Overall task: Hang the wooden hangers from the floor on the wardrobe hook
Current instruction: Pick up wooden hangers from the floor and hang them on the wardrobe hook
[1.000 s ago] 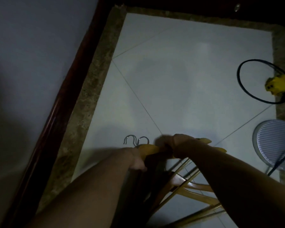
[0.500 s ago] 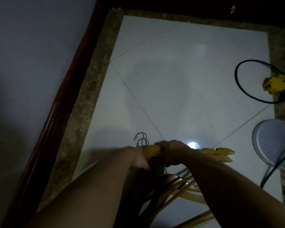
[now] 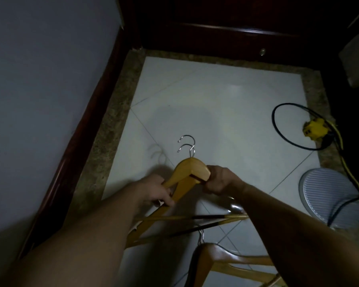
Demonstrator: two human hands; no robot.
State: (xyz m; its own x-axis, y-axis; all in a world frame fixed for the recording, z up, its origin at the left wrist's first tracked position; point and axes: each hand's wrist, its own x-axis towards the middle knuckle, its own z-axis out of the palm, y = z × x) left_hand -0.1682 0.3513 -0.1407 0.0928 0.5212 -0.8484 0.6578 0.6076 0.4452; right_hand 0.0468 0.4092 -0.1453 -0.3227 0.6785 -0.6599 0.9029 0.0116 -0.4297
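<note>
Two stacked wooden hangers (image 3: 190, 169) with metal hooks (image 3: 187, 145) are held above the white tiled floor (image 3: 226, 112). My left hand (image 3: 155, 190) grips their left arm and my right hand (image 3: 218, 180) grips the right shoulder. More wooden hangers (image 3: 222, 259) lie on the floor below my forearms, partly hidden by my right arm. The dark wardrobe (image 3: 226, 32) stands at the far end; no hook on it is visible.
A pale wall (image 3: 39, 90) with dark wooden skirting (image 3: 77, 141) runs along the left. At right lie a black cable loop (image 3: 278, 129), a yellow plug block (image 3: 314, 131) and a round ribbed fan base (image 3: 327, 195).
Both hands have lifted the two hangers off the floor pile and raised them. The view has tilted up, bringing the wardrobe base into sight.
</note>
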